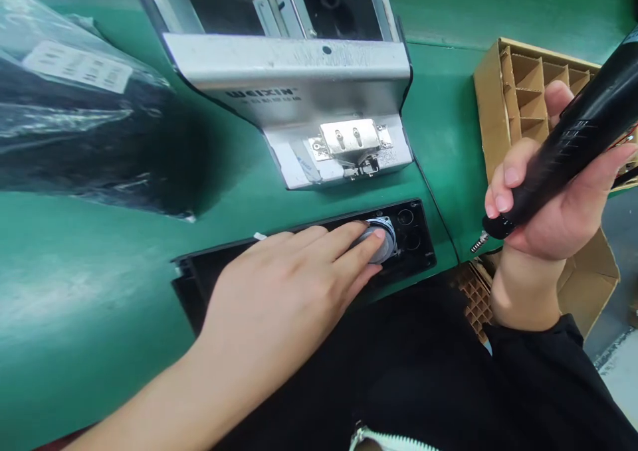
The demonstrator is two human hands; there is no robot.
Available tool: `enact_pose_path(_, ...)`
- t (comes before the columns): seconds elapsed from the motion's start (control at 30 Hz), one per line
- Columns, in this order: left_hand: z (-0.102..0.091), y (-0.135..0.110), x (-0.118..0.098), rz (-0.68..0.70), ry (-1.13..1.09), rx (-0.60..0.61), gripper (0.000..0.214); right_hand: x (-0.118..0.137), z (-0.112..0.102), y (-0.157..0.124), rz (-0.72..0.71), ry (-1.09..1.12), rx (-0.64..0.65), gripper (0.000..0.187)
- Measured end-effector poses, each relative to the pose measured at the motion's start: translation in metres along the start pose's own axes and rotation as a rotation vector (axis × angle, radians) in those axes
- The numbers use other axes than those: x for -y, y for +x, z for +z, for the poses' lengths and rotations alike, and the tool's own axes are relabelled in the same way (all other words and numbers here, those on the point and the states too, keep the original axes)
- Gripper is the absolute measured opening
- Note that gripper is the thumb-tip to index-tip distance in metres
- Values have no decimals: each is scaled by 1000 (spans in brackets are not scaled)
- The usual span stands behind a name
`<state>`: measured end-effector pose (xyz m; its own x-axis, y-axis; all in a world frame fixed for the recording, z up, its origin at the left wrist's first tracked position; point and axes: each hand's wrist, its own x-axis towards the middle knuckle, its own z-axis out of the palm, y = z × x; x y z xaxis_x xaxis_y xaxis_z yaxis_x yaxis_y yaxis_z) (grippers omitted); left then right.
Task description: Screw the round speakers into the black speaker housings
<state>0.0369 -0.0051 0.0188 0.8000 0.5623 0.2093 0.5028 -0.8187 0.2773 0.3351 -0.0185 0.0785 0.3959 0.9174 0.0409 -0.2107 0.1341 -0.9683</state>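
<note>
Left hand (294, 271): fingers close together on round speaker-like part (387, 249), in right end of black housing (423, 238); grip beneath cannot be told. Part apparently seated; screw fastening likely remaining. Right hand (568, 220): fingers wrapped around electric screwdriver (573, 139), bit (479, 241) clear of housing.

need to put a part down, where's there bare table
Bare green table shows widest between the plastic-wrapped bundle and left forearm; a smaller patch lies between the metal fixture and divided carton, a cable crossing its near end. Crowded: the left hand over the black housing, near the fixture.
</note>
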Motion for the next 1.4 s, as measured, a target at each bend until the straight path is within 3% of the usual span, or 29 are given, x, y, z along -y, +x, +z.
enact_pose_path(0.13,-1,1,0,1,26,-14,34,12,1,-1,-2,-13,0,35)
enact_pose_path(0.33,4,-2,-6,-6,45,-43,35,17,12,1,-13,-33,-29,40)
enact_pose_path(0.5,8,-2,-8,-39,46,-57,35,21,24,10,5,-47,23,34)
enact_pose_path(0.73,11,0,-4,5,-7,-73,45,15,46,18,-215,-83,57,38)
enact_pose_path(0.87,16,1,-5,-19,-11,-23,31,21,47,20,-187,-161,141,33)
enact_pose_path(1.03,19,9,-3,-34,-27,75,25,29,51,29,-273,-178,211,33)
enact_pose_path(1.17,19,14,-5,-68,-42,144,24,23,77,34,-340,-103,264,35)
enact_pose_path(1.33,18,16,-12,-116,-74,171,26,-2,113,38,-518,73,232,42)
enact_pose_path(1.4,18,17,-15,-124,-84,164,30,-10,113,41,-427,15,277,55)
